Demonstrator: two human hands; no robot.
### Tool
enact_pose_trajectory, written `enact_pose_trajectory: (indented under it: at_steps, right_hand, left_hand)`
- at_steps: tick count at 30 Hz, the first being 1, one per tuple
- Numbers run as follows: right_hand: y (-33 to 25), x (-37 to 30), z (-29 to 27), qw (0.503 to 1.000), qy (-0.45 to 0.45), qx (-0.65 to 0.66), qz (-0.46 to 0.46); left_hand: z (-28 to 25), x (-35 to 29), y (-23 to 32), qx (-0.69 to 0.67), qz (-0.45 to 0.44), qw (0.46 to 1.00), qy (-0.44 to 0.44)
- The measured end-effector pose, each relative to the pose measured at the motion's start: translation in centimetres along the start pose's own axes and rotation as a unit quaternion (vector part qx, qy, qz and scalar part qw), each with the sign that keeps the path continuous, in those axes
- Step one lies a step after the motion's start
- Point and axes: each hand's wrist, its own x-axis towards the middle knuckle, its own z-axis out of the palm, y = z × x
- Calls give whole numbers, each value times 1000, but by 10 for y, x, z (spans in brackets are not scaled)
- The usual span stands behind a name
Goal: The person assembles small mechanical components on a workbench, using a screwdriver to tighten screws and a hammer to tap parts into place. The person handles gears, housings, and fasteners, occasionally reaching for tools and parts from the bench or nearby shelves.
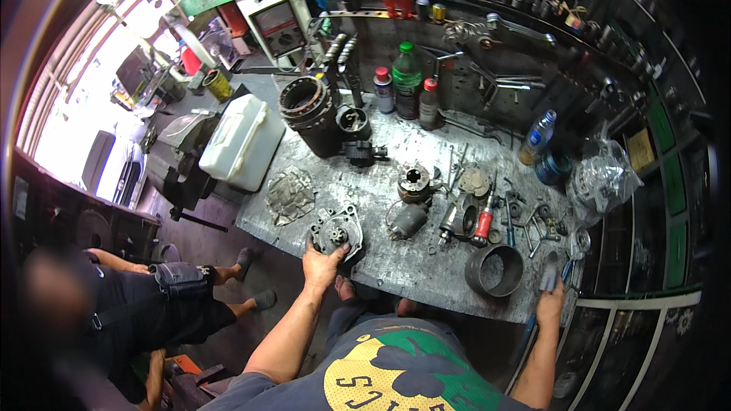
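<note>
Near the front edge of the metal workbench, my left hand (324, 265) grips a cast metal housing (339, 230) with a toothed gear at its centre. The fingers and thumb close around the housing's near side. At the bench's right front corner, my right hand (550, 304) is closed on a flat grey-ended tool (548, 278); its exact kind is too small to make out. A wide metal ring (494, 270) stands on the bench to the left of that hand. A crumpled cloth-like sheet (290, 195) lies just beyond the housing.
A red-handled screwdriver (484, 224), a cylindrical motor part (407, 219) and several loose parts cover the bench (411, 278). Bottles (407, 80), a black flanged cylinder (311, 118) and a white case (242, 142) stand farther back. Another person (152, 301) is at the left.
</note>
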Motion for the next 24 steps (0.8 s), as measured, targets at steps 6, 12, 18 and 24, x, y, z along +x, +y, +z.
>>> enact_pose_trajectory:
  at_steps: [6,12,18,24]
  right_hand:
    - [-154,-18,-77,962,-61,261,-56]
    - [-331,-87,-29,884,-219,212,-353]
    - [-426,-110,97,844,-194,81,-494]
    - [-458,-118,128,860,-148,56,-485]
  left_hand:
    - [-12,-22,20,158,180,964,116]
    - [-35,11,27,94,326,939,-50]
    - [-26,26,14,25,325,943,-67]
    - [-27,34,8,-13,297,950,-98]
